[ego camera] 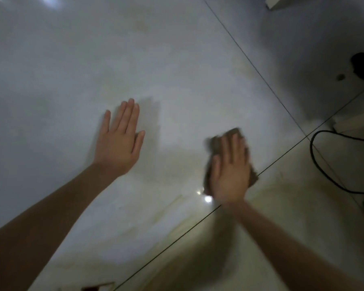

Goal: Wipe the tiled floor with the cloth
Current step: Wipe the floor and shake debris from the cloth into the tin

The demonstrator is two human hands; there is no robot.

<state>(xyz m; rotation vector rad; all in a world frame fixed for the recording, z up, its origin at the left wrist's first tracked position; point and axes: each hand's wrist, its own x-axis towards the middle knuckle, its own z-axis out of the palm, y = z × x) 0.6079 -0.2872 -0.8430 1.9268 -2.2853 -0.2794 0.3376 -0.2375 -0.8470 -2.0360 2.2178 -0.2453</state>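
Down on the tiled floor we go, pale glossy tiles filling almost the whole view, with a dark grout line running up to the right. Faint yellowish streaks cross the near tile, so we judge the wiping to be mid-job; which patches are already clean, we cannot tell. Our left hand lies flat on the tile, fingers straight and close together, holding nothing and seemingly bracing us. Our right hand is blurred, which we read as a stroke under way; its fingers are spread and fairly straight, pressing the cloth down rather than clutching it. The cloth, brown and crumpled, sits under that palm just beside the grout crossing, its edges poking out past the fingertips and at both sides. Ahead of us, the wide grey stretch beyond the left hand looks like work to come. Off right, a black cable loops over the tile, well apart from the cloth, and a small dark object sits farther back.
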